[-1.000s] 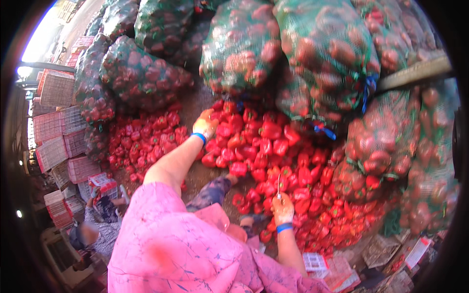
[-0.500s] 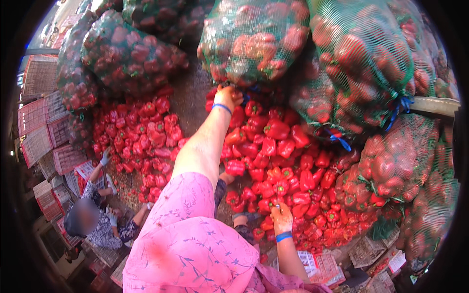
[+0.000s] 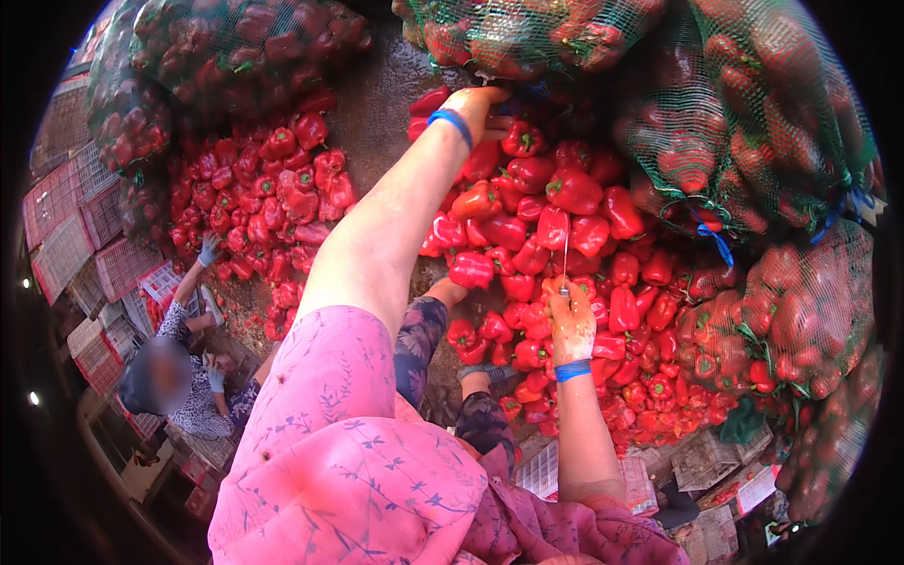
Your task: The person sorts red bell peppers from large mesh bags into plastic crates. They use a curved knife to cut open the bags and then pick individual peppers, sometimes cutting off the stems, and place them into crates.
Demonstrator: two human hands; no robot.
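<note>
mesh sacks [image 3: 772, 122] lie behind two side-by-side pepper heaps [image 3: 574, 193], with stacked crates [image 3: 58, 250] at far left.

Damp brownish floor [image 3: 369, 118]; stacked crates [image 3: 58, 250] leftward; small bright light [image 3: 34, 398].

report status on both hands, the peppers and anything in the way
Left hand at lower edge of green mesh bag, hold unclear. Right hand gripping thin-bladed tool. Loose red peppers heaped beside both hands. Bag crowds left hand.
</note>
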